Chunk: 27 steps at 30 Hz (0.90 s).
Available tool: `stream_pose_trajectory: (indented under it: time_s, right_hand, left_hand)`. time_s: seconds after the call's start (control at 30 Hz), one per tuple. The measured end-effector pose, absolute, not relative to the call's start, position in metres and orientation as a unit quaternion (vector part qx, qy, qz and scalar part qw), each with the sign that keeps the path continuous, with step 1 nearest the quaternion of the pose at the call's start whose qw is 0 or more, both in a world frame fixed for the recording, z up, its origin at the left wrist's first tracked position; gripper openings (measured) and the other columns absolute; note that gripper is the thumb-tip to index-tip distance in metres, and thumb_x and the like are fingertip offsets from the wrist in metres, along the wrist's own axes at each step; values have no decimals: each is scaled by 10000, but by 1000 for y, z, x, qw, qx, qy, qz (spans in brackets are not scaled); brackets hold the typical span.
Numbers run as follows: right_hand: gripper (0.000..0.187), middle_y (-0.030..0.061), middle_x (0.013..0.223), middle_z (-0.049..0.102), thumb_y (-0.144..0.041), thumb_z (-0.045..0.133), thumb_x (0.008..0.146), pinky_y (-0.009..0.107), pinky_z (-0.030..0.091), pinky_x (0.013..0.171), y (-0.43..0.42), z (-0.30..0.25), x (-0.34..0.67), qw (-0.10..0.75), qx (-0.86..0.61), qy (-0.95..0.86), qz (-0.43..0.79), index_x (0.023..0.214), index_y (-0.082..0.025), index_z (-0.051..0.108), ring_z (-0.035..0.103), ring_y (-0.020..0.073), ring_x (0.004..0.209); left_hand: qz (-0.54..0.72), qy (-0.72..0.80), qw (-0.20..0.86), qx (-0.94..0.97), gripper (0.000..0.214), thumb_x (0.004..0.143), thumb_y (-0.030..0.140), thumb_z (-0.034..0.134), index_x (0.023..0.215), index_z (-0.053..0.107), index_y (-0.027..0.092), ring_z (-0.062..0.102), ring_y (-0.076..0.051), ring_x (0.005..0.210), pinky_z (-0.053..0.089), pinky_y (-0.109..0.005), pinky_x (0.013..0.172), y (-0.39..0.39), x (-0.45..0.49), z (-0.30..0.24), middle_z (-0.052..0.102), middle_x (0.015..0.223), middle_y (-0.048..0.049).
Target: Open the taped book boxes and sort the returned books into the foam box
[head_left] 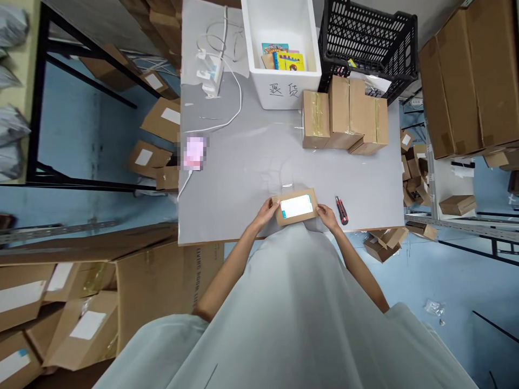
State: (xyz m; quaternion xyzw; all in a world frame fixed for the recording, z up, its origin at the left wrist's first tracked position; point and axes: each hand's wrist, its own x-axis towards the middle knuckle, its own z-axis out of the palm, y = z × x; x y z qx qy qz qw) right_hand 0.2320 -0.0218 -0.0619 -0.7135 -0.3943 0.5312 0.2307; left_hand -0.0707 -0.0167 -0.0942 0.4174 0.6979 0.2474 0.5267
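Observation:
A small cardboard box (297,220) with a white, blue-edged shipping label (297,206) facing up is held near the front edge of the grey table (243,178). My left hand (266,211) grips its left end, and my right hand (326,215) grips its right end, fingers closed at both sides. Just right of my right hand lies a red and black box cutter (341,210). Whether the box touches the table I cannot tell.
Taped cardboard boxes (344,116) stand at the back right, before a black plastic crate (368,43). A white bin (284,86) holds colourful books. Back left are a power strip (213,75) and a cabled, blurred pink device (194,153). A large carton (150,297) of labelled boxes stands lower left.

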Motion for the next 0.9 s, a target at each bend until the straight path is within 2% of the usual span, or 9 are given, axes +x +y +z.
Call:
stream_pose_trajectory:
  time_s: [0.07, 0.17, 0.3, 0.37, 0.47, 0.6, 0.73, 0.9]
  right_hand:
    - [353, 141, 1225, 844, -514, 791, 878, 519, 559, 1172, -26, -60, 235, 228, -707, -390, 545, 1043, -202, 792, 762, 310, 1218]
    - [392, 138, 1266, 834, -504, 844, 837, 498, 575, 1159, -30, -58, 237, 236, -686, -370, 580, 1072, -194, 797, 763, 307, 1230]
    - [448, 122, 1277, 832, -474, 888, 801, 492, 585, 1154, -32, -58, 236, 245, -669, -352, 607, 1137, -191, 798, 776, 296, 1199]
    - [480, 114, 1272, 832, -469, 888, 803, 494, 589, 1146, -31, -56, 237, 252, -664, -363, 604, 1188, -198, 795, 779, 293, 1168]
    - [528, 113, 1294, 815, -474, 862, 824, 483, 605, 1104, -26, -51, 242, 255, -667, -406, 570, 1276, -210, 786, 773, 282, 1094]
    - [492, 135, 1243, 789, -492, 775, 894, 455, 607, 1057, -9, -44, 248, 253, -692, -462, 493, 1274, -182, 809, 756, 265, 998]
    - [401, 145, 1147, 795, -451, 692, 954, 451, 570, 1103, 12, -47, 248, 227, -702, -503, 450, 1179, -161, 853, 746, 298, 1063]
    - [353, 141, 1163, 822, -409, 708, 938, 452, 587, 1084, 17, -58, 250, 237, -697, -492, 465, 1148, -168, 860, 770, 296, 1055]
  left_hand:
    - [227, 673, 590, 383, 705, 949, 619, 772, 1478, 641, 172, 716, -340, 1330, 595, -485, 1111, -32, -75, -92, 746, 1433, -223]
    - [194, 605, 685, 357, 901, 796, 555, 922, 1552, 579, 204, 681, -362, 1399, 585, -523, 1156, -52, -77, -90, 657, 1582, -207]
    - [219, 563, 698, 384, 1088, 659, 496, 965, 1610, 521, 210, 627, -367, 1477, 518, -559, 1242, -65, -70, -92, 612, 1640, -183]
    - [233, 588, 667, 393, 1031, 696, 517, 921, 1591, 543, 174, 649, -366, 1456, 523, -552, 1232, -64, -68, -91, 637, 1608, -202]
    - [267, 618, 615, 410, 795, 841, 594, 785, 1467, 663, 120, 694, -353, 1401, 541, -502, 1213, -54, -72, -85, 704, 1522, -215]
    - [272, 656, 545, 446, 595, 954, 622, 658, 1290, 797, 152, 761, -335, 1264, 556, -457, 1175, -35, -83, -71, 821, 1325, -143]
    - [237, 690, 522, 442, 510, 971, 584, 668, 1222, 843, 176, 805, -322, 1078, 599, -423, 1052, -20, -83, -62, 870, 1114, -97]
    - [255, 692, 527, 423, 488, 945, 557, 714, 1220, 837, 172, 795, -323, 1130, 592, -416, 1060, -20, -77, -68, 860, 1185, -119]
